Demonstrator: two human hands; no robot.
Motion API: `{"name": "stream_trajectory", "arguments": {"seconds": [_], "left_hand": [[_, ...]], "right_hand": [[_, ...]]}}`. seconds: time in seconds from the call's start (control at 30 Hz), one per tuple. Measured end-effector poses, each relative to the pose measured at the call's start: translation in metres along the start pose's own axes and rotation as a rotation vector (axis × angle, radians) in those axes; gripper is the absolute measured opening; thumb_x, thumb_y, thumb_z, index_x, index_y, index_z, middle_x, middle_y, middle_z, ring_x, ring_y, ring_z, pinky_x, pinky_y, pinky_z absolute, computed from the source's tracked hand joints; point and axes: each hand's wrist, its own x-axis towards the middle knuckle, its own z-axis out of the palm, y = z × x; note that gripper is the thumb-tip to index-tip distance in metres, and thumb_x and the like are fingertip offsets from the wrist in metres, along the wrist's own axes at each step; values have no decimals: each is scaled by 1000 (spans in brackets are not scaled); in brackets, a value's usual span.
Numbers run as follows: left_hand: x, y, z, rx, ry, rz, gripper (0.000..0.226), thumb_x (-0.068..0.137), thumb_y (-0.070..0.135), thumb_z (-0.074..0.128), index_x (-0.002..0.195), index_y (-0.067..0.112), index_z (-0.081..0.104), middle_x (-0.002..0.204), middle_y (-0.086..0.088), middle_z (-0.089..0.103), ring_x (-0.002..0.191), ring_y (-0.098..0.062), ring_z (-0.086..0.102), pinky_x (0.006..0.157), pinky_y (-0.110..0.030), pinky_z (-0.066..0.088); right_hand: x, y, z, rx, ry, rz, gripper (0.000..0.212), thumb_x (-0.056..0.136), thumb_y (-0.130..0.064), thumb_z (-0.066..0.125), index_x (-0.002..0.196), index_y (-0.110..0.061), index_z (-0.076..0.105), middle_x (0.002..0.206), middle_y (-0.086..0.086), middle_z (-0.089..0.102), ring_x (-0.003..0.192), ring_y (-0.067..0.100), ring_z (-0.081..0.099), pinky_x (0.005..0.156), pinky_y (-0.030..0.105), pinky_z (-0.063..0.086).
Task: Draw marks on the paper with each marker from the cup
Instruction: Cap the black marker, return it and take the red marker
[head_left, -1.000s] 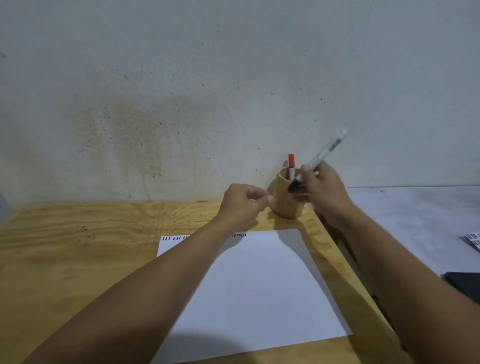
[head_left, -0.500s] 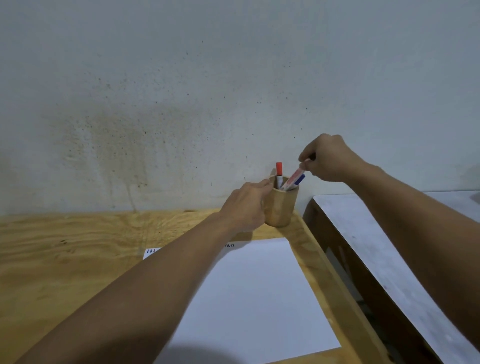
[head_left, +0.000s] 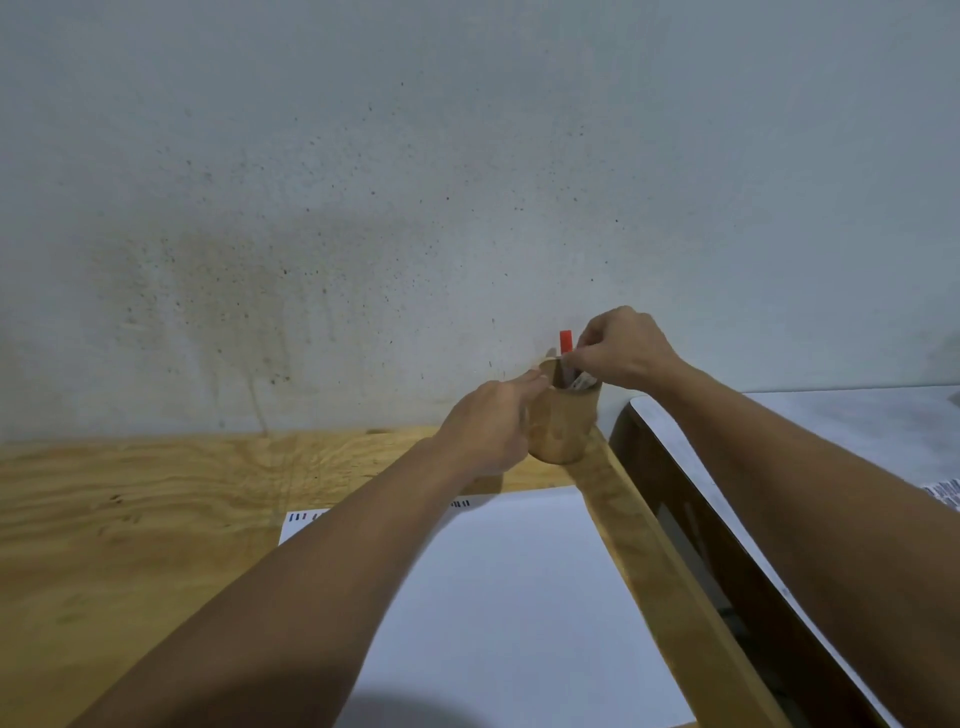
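- Wooden cup (head_left: 563, 428) upright at the far right corner of the plywood table (head_left: 156, 519), close to the speckled wall (head_left: 467, 182).
- Left hand (head_left: 488, 426) wrapped round the cup's left side, fingers curled onto its wall, thumb up at the rim.
- Right hand (head_left: 621, 348) poised above the cup's mouth, fingertips pinched together on the top of a marker (head_left: 579, 382) that leans inside the cup; only a short pale stretch of the barrel visible below the fingers, colour of its cap hidden.
- Red-capped marker (head_left: 565, 341) upright in the cup, just left of the right hand's fingers, cap clear above the rim.
- Cannot tell how many other markers sit inside; cup interior dark and partly covered.
- White paper (head_left: 519, 597) flat on the table, nearer than the cup, right edge near the table's right edge.
- Row of short coloured marks (head_left: 304, 516) along the paper's far edge at the left corner, a few more dark ones showing just right of the left forearm; middle of the row covered by that arm.
- Rest of the sheet blank where visible.
- Grey-topped surface (head_left: 831, 426) to the right, apart from the table by a dark gap, with a striped printed item (head_left: 943, 491) at the frame's right edge, too cropped to identify.
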Motion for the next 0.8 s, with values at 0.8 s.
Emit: {"name": "stream_trajectory", "arguments": {"seconds": [0.8], "left_hand": [[-9,-1,-13,-378,103,-97,73,83,0,57,147,20,27,158,-4,25,137,-24,39,94,-31,48]], "right_hand": [[-29,-30,-48,588,227,-236,28,90,-23,68,117,-17,69,85,-1,67,64,12,68,60,30,57]]}}
